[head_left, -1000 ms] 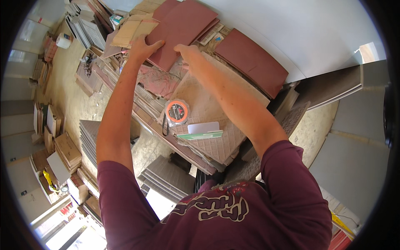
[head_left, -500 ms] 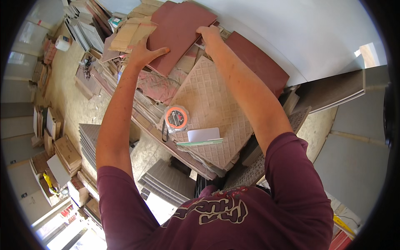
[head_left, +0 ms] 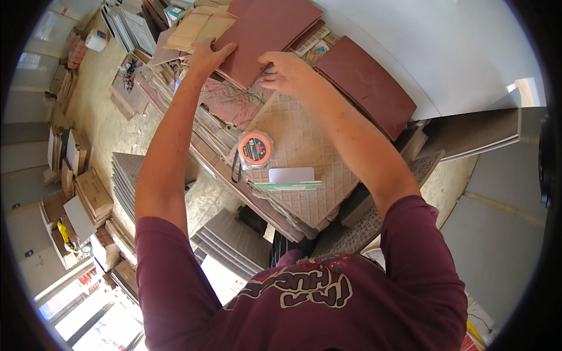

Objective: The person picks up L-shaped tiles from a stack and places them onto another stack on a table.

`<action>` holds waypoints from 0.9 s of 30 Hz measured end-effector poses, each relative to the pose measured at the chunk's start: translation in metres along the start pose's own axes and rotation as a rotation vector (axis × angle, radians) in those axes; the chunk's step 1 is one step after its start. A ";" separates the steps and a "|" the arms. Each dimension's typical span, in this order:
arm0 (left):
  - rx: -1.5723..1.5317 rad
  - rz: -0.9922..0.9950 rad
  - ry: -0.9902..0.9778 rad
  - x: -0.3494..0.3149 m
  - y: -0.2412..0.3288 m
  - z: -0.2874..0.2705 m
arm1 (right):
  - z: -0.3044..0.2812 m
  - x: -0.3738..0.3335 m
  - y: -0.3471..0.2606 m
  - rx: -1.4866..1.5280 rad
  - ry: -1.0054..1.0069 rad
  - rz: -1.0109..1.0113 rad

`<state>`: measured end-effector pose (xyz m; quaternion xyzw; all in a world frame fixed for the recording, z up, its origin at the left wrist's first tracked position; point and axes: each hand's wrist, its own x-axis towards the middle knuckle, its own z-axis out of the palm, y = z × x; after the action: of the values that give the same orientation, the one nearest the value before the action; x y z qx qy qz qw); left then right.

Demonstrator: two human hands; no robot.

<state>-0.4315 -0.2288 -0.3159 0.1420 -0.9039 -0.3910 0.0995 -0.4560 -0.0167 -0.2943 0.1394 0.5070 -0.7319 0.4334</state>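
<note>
A large reddish-brown tile (head_left: 266, 26) lies at the top of the pile in front of me. My left hand (head_left: 206, 58) is at its left edge, thumb on the upper face and the other fingers partly hidden beside a piece of cardboard (head_left: 202, 29). My right hand (head_left: 284, 71) hovers at the tile's near right edge, fingers loosely apart with nothing between them. Nearer me, a patterned beige tile (head_left: 313, 137) carries an orange-and-black tape measure (head_left: 256, 148), a white card (head_left: 291, 175) and a thin green-and-white item (head_left: 287, 186).
Another reddish-brown tile (head_left: 366, 85) lies to the right, against a pale wall panel (head_left: 421, 47). Crumpled reddish wrapping (head_left: 231, 104) sits between the tiles. Stacked grey tiles (head_left: 231, 243) stand below the pile, with cartons (head_left: 92, 199) along the left.
My right hand has come off the tile's right edge toward its near corner, and its fingers have loosened. My left hand stays at the left edge. The view has shifted slightly.
</note>
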 end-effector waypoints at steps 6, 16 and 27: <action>-0.091 -0.076 0.029 0.006 -0.006 0.005 | 0.020 0.004 0.001 0.186 0.008 -0.018; 0.353 0.145 0.067 -0.034 0.026 -0.001 | -0.012 0.002 0.000 -0.117 0.067 -0.110; 0.669 0.283 0.101 -0.079 0.047 0.017 | -0.078 0.061 -0.077 -0.192 0.267 -0.440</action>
<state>-0.3705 -0.1600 -0.2979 0.0591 -0.9864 -0.0489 0.1451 -0.5698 0.0296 -0.3204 0.0796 0.6450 -0.7320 0.2045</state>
